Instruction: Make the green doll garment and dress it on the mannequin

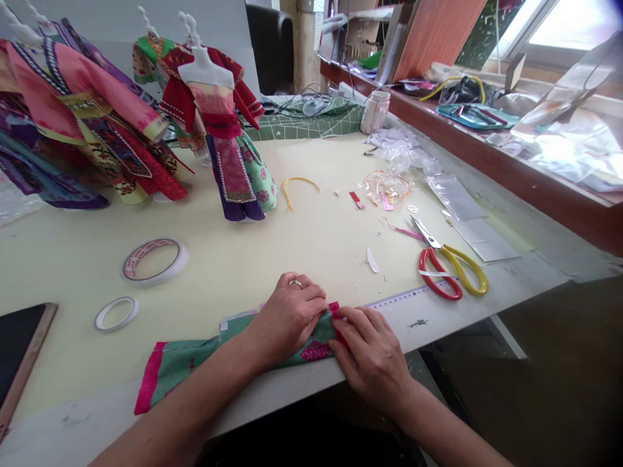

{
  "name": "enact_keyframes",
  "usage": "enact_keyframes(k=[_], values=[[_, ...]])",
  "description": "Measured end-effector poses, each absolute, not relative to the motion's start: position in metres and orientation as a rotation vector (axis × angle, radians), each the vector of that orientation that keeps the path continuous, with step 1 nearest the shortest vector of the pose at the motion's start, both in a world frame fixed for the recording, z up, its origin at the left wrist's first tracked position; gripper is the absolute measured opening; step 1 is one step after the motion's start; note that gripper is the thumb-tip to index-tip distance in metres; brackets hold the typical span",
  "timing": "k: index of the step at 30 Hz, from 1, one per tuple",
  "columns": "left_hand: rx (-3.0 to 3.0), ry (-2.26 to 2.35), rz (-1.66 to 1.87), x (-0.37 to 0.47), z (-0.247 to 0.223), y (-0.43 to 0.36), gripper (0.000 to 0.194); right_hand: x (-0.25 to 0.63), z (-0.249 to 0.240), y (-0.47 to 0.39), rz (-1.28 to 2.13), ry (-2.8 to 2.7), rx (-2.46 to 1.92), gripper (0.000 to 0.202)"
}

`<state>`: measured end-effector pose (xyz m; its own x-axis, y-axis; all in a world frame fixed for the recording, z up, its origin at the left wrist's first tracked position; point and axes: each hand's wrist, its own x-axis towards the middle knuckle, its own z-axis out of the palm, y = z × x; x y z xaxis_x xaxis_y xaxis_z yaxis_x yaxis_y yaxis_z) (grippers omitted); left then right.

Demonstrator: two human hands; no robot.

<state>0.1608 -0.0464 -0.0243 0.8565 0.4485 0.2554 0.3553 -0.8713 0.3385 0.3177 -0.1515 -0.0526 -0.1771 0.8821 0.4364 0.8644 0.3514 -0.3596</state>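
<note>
A small green doll garment (187,360) with bright pink cuffs lies along the table's front edge. My left hand (292,311), with a ring on one finger, presses on the garment near its right end, its fingers bent together on the cloth. At that end, my right hand (372,350) pinches the pink cuff between thumb and fingers. A white strip (236,320) shows at the garment's back edge. Both forearms cover part of the cloth. Just right of my hands, a ruler (403,297) lies flat, partly under the scissors (440,259) with red and yellow handles.
Dressed doll forms (233,149) stand at the back left. A large tape roll (156,263), a smaller roll (117,314) and a phone (22,357) lie left. Beads, a yellow cord (292,185) and plastic bags (403,152) are scattered behind. A wooden ledge (535,175) runs along the right.
</note>
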Motion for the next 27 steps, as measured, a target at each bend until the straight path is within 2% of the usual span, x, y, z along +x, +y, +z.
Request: enact_keyframes(k=[19,27], values=[[2.757,0.607,0.444,0.1603,-0.0273,-0.0462,0.018,0.3169,-0.0506,-0.1507,0.044,-2.048,-1.527,0.018],[2.744,0.602,0.459,0.1601,-0.0290,-0.0462,0.018,0.3207,-0.0483,-0.1511,0.008,-1.893,-1.538,0.025]])
